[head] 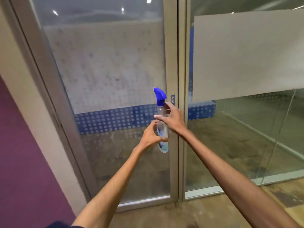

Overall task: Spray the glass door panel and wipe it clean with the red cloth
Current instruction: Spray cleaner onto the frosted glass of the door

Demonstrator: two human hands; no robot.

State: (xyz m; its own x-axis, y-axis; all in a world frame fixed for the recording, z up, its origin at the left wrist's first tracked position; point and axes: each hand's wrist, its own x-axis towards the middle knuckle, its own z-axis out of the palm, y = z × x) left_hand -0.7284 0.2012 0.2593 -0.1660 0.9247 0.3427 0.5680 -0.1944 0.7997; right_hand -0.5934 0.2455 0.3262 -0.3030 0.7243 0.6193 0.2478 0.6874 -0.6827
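A clear spray bottle [162, 127] with a blue trigger head stands upright in front of the glass door panel [107, 71]. My left hand [152, 137] grips the bottle's lower half from the left. My right hand [172, 117] wraps around the bottle's upper body just under the blue head, fingers curled on it. The panel has a frosted band of dots and a blue dotted stripe, and looks misted with droplets. No red cloth is in view.
A metal door frame [173, 63] with a small push sign [172, 99] stands right behind the bottle. A second glass panel [246, 129] with a frosted sheet lies to the right. A purple wall [24, 162] borders the left. The concrete floor [181, 216] runs below.
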